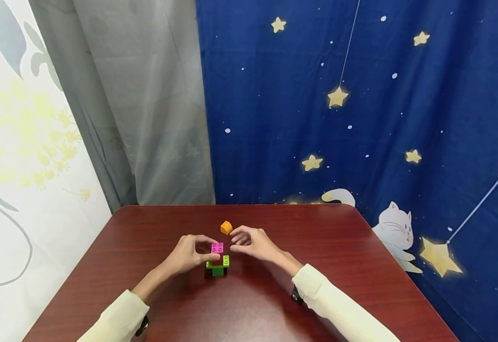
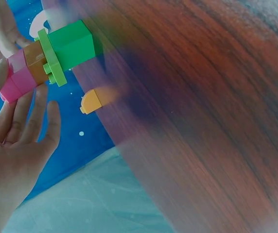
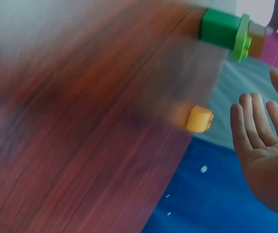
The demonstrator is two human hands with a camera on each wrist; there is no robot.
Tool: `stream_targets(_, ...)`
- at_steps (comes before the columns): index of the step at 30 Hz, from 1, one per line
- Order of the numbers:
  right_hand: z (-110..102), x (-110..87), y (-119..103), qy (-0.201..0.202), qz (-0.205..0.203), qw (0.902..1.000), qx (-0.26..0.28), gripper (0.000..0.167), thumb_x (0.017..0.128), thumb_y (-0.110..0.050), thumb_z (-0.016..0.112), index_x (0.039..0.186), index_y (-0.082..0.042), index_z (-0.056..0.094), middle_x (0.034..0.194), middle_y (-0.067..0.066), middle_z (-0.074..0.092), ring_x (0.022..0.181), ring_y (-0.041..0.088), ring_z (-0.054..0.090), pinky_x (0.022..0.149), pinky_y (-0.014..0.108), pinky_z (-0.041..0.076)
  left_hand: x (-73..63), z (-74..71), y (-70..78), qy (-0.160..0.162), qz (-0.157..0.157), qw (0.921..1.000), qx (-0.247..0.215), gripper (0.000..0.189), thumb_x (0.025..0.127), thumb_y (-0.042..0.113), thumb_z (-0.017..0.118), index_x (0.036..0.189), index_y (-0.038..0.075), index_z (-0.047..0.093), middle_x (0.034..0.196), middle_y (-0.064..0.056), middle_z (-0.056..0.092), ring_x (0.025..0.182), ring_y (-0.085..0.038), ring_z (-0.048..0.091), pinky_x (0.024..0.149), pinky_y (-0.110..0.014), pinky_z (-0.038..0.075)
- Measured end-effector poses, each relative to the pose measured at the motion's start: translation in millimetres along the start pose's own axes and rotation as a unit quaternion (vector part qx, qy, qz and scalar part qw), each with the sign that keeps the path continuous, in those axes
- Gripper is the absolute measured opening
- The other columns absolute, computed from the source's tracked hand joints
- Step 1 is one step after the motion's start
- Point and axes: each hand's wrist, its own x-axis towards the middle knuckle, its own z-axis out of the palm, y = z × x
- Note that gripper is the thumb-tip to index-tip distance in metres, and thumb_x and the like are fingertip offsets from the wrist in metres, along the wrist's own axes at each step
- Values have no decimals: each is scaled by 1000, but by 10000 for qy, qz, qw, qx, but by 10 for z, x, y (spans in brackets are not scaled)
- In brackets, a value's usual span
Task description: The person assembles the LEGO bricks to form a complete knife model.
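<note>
A stack of toy building bricks stands upright on the table. At its base is a green brick point(image 1: 218, 272), then a wider lime green plate point(image 1: 226, 261), an orange-brown brick point(image 2: 36, 60) seen in the wrist views, and pink bricks point(image 1: 217, 247) on top. My left hand point(image 1: 187, 255) pinches the pink part between thumb and fingers. To the right of the stack, my right hand point(image 1: 255, 244) is held with loosely bent fingers, apart from the bricks and holding nothing. Just beyond its fingertips lies a yellow-orange rounded brick point(image 1: 226, 228).
Everything stands on a dark red-brown wooden table point(image 1: 308, 304). Behind it hang a grey curtain point(image 1: 163, 118) and a blue curtain point(image 1: 274, 118) printed with stars. A white patterned panel point(image 1: 26, 142) is at the left.
</note>
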Motion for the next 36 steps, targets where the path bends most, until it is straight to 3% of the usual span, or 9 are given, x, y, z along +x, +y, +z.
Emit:
stream_targets(7, -87, 66, 277, 183, 158, 9994, -266, 34, 90, -12, 82, 121, -4, 69, 105, 16, 76, 90, 18, 75, 81, 27, 60, 9, -9, 11, -35, -92, 9999, -137, 32, 81, 31, 91, 107, 16, 80, 89, 9, 75, 79, -7, 72, 71, -25, 59)
stream_targets(15, -53, 232, 470, 295, 294, 9984, -377, 39, 88, -3, 82, 121, 9, 66, 106, 23, 74, 92, 32, 75, 87, 44, 60, 20, -13, -5, -45, -42, 9997, -235, 33, 81, 31, 91, 107, 14, 80, 89, 5, 76, 78, -9, 73, 71, -30, 61)
stream_targets(22, 34, 385, 528, 421, 662, 9954, -553, 41, 88, -8, 84, 122, 7, 66, 109, 21, 74, 95, 32, 74, 89, 42, 59, 14, -13, -10, -43, -75, 9998, -174, 33, 82, 34, 90, 107, 15, 80, 89, 5, 76, 79, -8, 71, 70, -24, 58)
stream_targets(36, 203, 682, 628, 646, 1296, 9858, -855, 54, 84, -22, 89, 128, 1, 66, 112, 14, 73, 102, 27, 71, 93, 37, 58, 1, -3, -14, -15, -123, 9996, -258, 32, 80, 30, 92, 107, 17, 80, 89, 8, 75, 78, -7, 71, 72, -32, 61)
